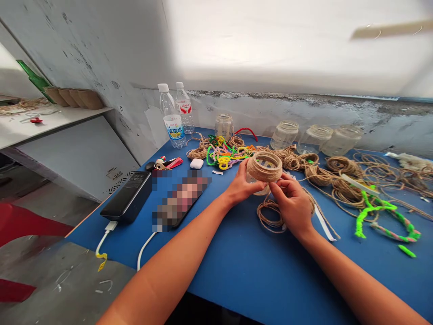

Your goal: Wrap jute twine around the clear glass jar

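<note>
On the blue table top (237, 289), a twine-wrapped glass jar (264, 168) is held between the person's left hand (241, 185) and right hand (291, 207). Behind and to the right stand three clear glass jars (314, 139). Two clear plastic water bottles (171, 128) stand farther left by the wall. A black rectangular power bank (128, 196) lies left of the hands, and coils of brown jute twine (341, 189) lie to their right.

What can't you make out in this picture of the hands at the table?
From the head view:
- smartphone: pixelated, screen unreadable
- lower twine-wrapped glass jar: hidden by left hand and right hand
- jute twine: cut off by the right edge
</note>
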Available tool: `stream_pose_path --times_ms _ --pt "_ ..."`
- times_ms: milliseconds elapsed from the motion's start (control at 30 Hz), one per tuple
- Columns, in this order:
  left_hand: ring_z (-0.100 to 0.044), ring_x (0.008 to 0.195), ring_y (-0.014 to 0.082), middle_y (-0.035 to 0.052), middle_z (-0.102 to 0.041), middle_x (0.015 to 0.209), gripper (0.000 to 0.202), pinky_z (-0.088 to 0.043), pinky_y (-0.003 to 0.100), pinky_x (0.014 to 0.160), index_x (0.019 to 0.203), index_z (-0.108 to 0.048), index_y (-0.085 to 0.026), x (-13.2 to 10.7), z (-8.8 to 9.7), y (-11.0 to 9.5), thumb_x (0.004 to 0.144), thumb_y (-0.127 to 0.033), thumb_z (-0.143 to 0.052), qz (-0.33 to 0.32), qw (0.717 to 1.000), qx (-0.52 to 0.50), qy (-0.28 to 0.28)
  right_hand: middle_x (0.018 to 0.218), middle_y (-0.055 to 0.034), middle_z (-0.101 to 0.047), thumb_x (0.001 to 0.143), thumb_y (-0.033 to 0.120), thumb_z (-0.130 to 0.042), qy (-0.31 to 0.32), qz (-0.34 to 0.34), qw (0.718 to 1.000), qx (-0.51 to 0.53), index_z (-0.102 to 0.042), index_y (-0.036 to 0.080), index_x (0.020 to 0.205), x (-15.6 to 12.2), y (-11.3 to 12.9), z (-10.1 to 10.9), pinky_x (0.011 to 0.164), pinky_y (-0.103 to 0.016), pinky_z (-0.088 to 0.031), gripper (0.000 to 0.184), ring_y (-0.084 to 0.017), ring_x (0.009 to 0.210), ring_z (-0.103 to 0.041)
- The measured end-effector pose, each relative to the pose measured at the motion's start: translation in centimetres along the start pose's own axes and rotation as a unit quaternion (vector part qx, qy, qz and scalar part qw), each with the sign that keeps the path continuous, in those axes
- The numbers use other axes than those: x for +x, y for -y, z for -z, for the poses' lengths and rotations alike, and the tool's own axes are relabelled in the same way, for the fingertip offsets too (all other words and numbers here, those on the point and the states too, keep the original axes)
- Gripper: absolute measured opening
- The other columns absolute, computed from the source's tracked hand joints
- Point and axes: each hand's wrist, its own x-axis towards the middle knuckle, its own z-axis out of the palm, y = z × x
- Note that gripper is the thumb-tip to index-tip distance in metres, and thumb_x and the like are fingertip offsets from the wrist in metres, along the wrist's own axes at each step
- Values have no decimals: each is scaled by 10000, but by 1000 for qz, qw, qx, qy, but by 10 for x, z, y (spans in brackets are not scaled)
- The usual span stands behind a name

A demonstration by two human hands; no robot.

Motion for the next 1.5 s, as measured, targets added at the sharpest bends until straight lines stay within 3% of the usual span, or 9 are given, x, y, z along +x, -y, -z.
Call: stream_pose_path --times_ms 767,1167,1500 --pt "-393 1354 249 109 -424 1435 933 -289 377 1176 1402 -305 -175 0 0 -4 644 -435 -782 -2 999 -37 29 1199 -139 -635 803 499 -638 -7 23 1000 -8 -662 169 768 -1 1 0 767 -323 -513 333 -227 1026 -631" --pt "-394 1350 256 115 -423 1433 909 -283 403 1177 1411 -288 -170 0 0 -3 666 -388 -761 5 999 -32 28 1179 -128 -646 796 492 -642 -16 15 1000 -11 -652 172 770 -1 3 0 761 -319 -506 321 -215 992 -629" --pt "-390 1364 265 119 -417 1435 986 -275 396 1187 1398 -296 -179 0 -1 -4 603 -458 -808 0 999 -44 20 1181 -131 -636 804 492 -638 -11 31 999 -21 -669 172 795 -1 -1 0 761 -324 -516 321 -220 1006 -628"
